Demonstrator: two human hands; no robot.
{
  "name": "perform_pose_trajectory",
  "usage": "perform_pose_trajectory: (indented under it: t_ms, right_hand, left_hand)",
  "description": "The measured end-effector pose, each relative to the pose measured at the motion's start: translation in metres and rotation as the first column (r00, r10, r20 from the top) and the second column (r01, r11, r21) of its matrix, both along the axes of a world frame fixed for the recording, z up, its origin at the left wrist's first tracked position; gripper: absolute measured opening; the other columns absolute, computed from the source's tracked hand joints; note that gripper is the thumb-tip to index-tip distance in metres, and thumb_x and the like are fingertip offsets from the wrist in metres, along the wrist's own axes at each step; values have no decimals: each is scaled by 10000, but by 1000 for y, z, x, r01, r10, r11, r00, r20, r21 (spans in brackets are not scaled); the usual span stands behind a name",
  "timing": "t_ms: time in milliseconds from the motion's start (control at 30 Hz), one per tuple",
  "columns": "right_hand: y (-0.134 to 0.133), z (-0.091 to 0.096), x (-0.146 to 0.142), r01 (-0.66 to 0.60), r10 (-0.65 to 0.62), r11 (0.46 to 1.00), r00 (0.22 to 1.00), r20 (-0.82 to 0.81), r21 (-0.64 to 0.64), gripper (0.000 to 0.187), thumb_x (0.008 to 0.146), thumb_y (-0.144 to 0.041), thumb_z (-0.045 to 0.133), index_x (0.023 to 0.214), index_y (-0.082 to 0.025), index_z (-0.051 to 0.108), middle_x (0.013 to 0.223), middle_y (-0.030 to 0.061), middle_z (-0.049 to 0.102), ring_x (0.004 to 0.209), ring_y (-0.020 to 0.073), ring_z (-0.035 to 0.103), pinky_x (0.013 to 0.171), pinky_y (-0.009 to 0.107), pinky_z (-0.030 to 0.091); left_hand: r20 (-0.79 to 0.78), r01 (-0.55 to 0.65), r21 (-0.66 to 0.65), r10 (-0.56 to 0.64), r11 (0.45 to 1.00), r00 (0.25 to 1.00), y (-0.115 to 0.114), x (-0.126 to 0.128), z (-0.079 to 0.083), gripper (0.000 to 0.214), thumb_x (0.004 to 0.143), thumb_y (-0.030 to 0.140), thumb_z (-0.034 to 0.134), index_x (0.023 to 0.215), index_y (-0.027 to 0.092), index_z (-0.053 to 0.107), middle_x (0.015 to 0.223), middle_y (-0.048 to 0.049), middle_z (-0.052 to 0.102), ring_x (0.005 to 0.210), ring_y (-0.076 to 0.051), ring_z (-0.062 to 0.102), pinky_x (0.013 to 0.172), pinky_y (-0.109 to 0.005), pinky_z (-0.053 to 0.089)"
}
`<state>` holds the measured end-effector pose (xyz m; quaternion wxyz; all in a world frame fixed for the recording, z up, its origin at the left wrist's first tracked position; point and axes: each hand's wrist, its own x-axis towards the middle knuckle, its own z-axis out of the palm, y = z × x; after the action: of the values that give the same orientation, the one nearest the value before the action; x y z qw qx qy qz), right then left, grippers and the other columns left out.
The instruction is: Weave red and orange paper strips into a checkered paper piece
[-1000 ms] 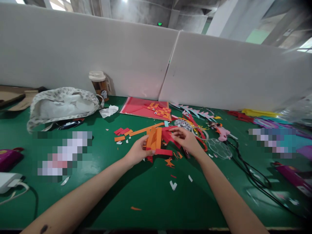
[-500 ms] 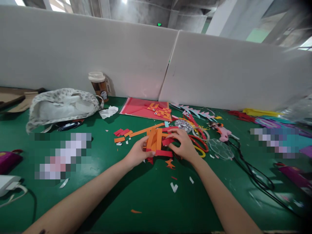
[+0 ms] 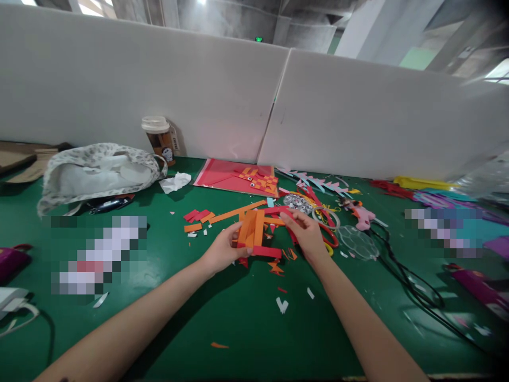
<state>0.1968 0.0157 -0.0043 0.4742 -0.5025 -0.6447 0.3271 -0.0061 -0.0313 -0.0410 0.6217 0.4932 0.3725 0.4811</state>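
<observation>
**Fingers Meet Paper at a Green Table**

An orange-and-red paper piece (image 3: 254,229) stands between a person's two hands, its upright orange strips crossed near the bottom by a red band. The left hand (image 3: 223,250) grips its side, thumb in front and fingers curled behind. The right hand (image 3: 305,236), its fingers bent and nearly closed, pinches a red strip (image 3: 289,220) between thumb and fingertips; from here I can't tell whether that strip joins the piece.

Just beyond the left hand, a long orange strip (image 3: 234,212) slants over the green table (image 3: 246,329), with short paper pieces (image 3: 193,228) near its end. Closer to the person than either hand lies a white scrap (image 3: 282,305). Past both hands, a red folder (image 3: 222,172) bears small checkered paper shapes (image 3: 264,183) with round eyes. To the right of the right hand rests a pink tool (image 3: 363,216) beside a black cable (image 3: 397,265). Farther off, beyond the left hand and to its left, a lidded cup (image 3: 159,140) stands near a spotted bag (image 3: 107,150) and a crumpled tissue (image 3: 175,182).
</observation>
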Motion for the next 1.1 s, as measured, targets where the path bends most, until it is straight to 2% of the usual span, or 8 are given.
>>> perform_pose_trajectory:
  t_ms: [67, 133, 233, 333, 467, 767, 967, 1100]
  right_hand:
    - [0, -2, -1, -6, 3, 998, 999, -42, -60, 338, 742, -524, 557, 651, -199, 531, 784, 20, 609, 725, 175, 564, 633, 271, 428]
    - [-1, -2, -2, -34, 33, 998, 999, -10, -45, 327, 774, -523, 518, 717, -203, 556, 740, 8, 581, 688, 163, 543, 624, 265, 421]
    - [-4, 1, -5, -89, 74, 992, 984, 159, 88, 312, 832, -487, 452, 742, -203, 546, 811, 29, 559, 738, 172, 528, 658, 276, 416]
    - [-6, 3, -9, -166, 85, 962, 938, 335, 218, 277, 876, -417, 401, 747, -204, 523, 850, 52, 536, 802, 191, 520, 740, 311, 412]
    - [-8, 2, -13, -240, 105, 936, 889, 446, 258, 216, 892, -326, 379, 789, -206, 526, 845, 59, 518, 808, 194, 517, 746, 327, 423]
    - [-12, 5, -12, -301, 139, 895, 889, 437, 328, 135, 880, -281, 423, 832, -213, 529, 969, 75, 520, 937, 214, 523, 838, 353, 421]
    - [-12, 4, -11, -364, 206, 883, 868, 452, 295, 147, 891, -277, 398, 841, -218, 523, 999, 73, 516, 950, 212, 520, 858, 369, 414]
    - [-12, 5, -11, -342, 175, 879, 879, 444, 331, 160, 892, -283, 399, 828, -212, 528, 989, 69, 518, 956, 205, 522, 868, 350, 408]
  left_hand:
    - [-2, 24, 14, -24, 1000, 1000, 0, 0, -1, 672, 593, 127, 720, 1218, 171, 479, 1089, -125, 622, 915, -234, 617, 770, -356, 500]
    - [-9, 45, 27, -45, 999, 999, 0, -1, -3, 662, 601, 124, 714, 1217, 175, 479, 1100, -122, 619, 931, -235, 615, 784, -360, 497]
    - [-38, 51, 54, -49, 997, 998, 0, -1, -5, 640, 612, 117, 704, 1210, 185, 487, 1103, -110, 619, 941, -228, 613, 791, -352, 496]
    - [-79, 49, 85, -43, 995, 996, 0, 0, -6, 621, 619, 107, 695, 1202, 182, 494, 1119, -108, 614, 956, -226, 607, 808, -355, 490]
    - [-103, 56, 106, -45, 993, 994, -1, 0, -4, 608, 627, 99, 685, 1199, 176, 496, 1118, -101, 615, 992, -231, 593, 840, -363, 475]
    - [-167, 52, 112, -33, 992, 985, -3, 0, 1, 613, 637, 105, 677, 1214, 168, 480, 1093, -106, 623, 976, -231, 599, 839, -362, 473]
    - [-165, 58, 102, -41, 993, 985, -2, -1, 0, 618, 635, 104, 677, 1217, 162, 475, 1093, -110, 618, 978, -232, 596, 837, -360, 472]
    - [-152, 59, 108, -42, 992, 988, -1, -1, -1, 623, 630, 109, 683, 1216, 168, 479, 1081, -107, 622, 968, -231, 598, 835, -359, 472]
